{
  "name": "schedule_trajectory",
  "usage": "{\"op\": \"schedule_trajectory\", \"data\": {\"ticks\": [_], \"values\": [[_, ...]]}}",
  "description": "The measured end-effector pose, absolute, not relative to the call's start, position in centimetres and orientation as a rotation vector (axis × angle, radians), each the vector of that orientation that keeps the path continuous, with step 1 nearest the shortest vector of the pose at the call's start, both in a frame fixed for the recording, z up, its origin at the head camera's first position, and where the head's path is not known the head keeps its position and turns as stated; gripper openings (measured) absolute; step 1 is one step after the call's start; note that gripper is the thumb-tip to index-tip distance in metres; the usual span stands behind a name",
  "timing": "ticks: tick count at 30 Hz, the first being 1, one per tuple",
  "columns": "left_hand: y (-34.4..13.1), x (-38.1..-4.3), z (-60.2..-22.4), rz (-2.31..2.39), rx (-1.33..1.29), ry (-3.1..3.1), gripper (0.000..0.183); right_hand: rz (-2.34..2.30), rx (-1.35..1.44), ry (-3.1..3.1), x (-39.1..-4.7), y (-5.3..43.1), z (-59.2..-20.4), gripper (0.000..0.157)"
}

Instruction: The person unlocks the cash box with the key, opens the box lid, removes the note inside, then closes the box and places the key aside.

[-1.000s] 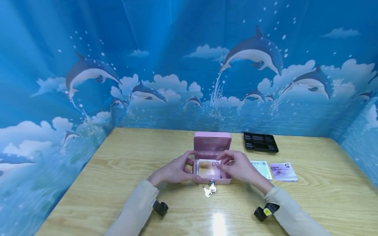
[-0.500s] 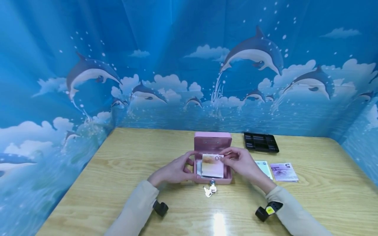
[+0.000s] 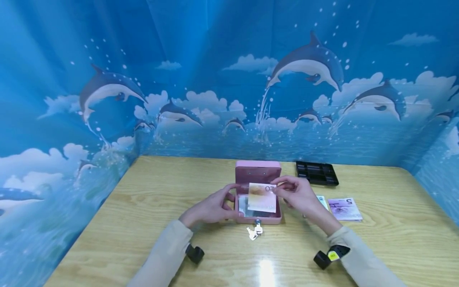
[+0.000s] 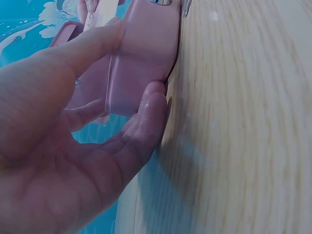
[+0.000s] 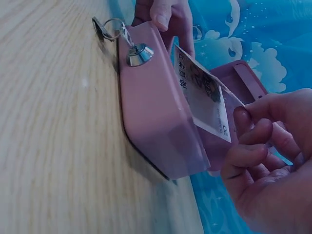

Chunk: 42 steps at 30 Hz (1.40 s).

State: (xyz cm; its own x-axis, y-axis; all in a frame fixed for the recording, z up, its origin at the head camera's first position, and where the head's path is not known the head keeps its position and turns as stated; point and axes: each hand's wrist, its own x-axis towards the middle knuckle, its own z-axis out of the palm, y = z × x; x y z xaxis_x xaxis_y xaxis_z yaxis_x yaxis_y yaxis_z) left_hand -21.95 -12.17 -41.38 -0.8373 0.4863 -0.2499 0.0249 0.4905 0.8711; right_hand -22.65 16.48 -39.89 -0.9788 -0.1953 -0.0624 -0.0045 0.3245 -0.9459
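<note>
1. Holding the pink cash box (image 5: 151, 112) by its left side with the left hand (image 3: 211, 205).
2. On the near side of the box, shiny keys (image 3: 252, 232) at the lock (image 5: 140, 55).
3. Over the open box, near the raised lid (image 3: 258, 164), pinching the banknote marked 20 (image 3: 261, 199) by its far right corner with the right hand (image 3: 301, 195).
4. Farther right, on the far part of the wooden table (image 3: 143, 179), a black tray (image 3: 317, 173) with little spaces.
5. Nearer, partly hidden behind the right hand, a pale green banknote (image 3: 322, 201).
6. Just right of that, flat, a purple banknote marked 5 (image 3: 344, 209).
</note>
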Motion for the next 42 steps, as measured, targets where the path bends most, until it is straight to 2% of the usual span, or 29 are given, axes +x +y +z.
{"op": "schedule_trajectory", "data": {"ticks": [12,22,42], "values": [[-12.2,-21.9,-41.1,1.32,0.425,2.283,0.092,-1.718,-0.195,2.404,-22.0,17.9,-38.7,0.031],[-12.1,-21.9,-41.2,1.327,0.417,2.269,0.093,-1.71,-0.189,2.444,-21.6,19.0,-38.5,0.026],[-12.2,-21.9,-41.2,1.311,0.431,2.277,0.092,-1.617,-0.13,2.542,-20.3,22.8,-37.1,0.04]]}}
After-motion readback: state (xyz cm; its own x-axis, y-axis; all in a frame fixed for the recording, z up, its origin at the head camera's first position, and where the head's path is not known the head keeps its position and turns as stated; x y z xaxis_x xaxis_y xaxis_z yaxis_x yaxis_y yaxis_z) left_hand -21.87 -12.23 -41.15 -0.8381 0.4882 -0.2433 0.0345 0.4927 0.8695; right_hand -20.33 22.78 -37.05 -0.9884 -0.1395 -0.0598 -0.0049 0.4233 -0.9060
